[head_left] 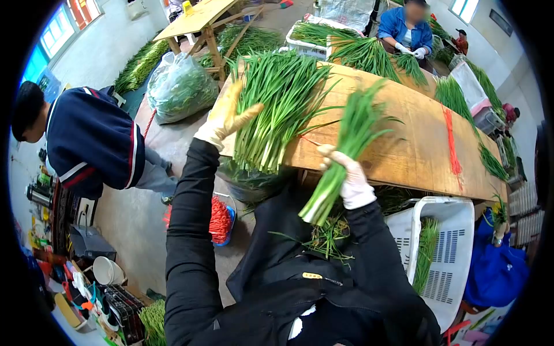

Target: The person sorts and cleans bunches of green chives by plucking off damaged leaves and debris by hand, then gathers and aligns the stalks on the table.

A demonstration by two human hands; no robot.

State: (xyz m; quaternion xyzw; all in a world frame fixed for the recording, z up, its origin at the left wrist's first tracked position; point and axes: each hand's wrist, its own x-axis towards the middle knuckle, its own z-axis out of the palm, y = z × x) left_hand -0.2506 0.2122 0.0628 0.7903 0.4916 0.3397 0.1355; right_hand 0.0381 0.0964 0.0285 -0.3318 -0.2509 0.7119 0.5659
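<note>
My right hand (353, 183), in a pale glove, grips a bunch of garlic chives (359, 128) in front of the table's near edge. The bunch is tilted, with its white stem ends pointing down toward me and its leaves up. My left hand (232, 117), in a yellowish glove, is spread at the left side of a large pile of garlic chives (283, 98). No bunch is in it; whether it touches the pile I cannot tell. That pile lies on the wooden table (412, 153), stems toward me.
Red ties (452, 141) lie on the table, and more fill a blue basket (221, 222) below. A white crate (450, 254) holds chives at my right. A bagged bundle (180, 89) stands on the floor. One person (95, 135) bends at left; another (407, 34) works across the table.
</note>
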